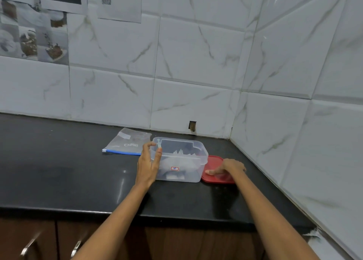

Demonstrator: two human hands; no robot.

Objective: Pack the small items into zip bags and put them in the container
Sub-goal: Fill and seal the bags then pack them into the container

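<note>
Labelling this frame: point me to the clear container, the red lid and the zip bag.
clear container [182, 173], head view, on its near wall beside the small red label.
red lid [213, 160], head view, on its bare far part beyond the right hand.
zip bag [125, 144], head view, on its clear middle above the blue strip.

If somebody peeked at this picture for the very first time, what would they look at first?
Probably the clear plastic container in the middle of the black counter, with the left hand touching its left end. Next comes the bright red lid lying flat just right of it, under the right hand. Behind the container, to its left, lies a zip bag with a blue strip.
</note>
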